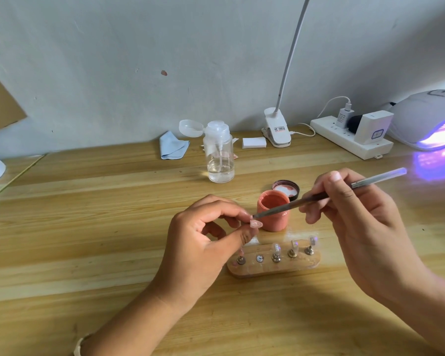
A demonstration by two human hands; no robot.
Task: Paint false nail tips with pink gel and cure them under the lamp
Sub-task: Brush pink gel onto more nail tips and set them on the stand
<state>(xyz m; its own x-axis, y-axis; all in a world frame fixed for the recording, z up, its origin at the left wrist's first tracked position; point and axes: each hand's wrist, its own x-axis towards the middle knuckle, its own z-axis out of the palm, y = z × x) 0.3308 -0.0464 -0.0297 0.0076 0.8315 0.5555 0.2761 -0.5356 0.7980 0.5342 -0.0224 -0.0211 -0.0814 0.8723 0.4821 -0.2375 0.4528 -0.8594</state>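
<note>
My left hand (203,242) pinches a small pink nail tip (256,224) between thumb and fingers, just left of the open pink gel jar (273,213). My right hand (355,217) grips a thin metal-handled brush (306,200), whose tip touches the nail tip. In front of the jar lies a wooden holder (274,263) with several clear nail tips on small metal stands. The curing lamp (432,119) glows violet at the far right edge of the table.
The jar's dark lid (286,188) lies behind the jar. A clear pump bottle (219,152), a blue cloth (172,145), white pads (254,142), a clip-on desk lamp (278,129) and a power strip (350,140) stand along the wall.
</note>
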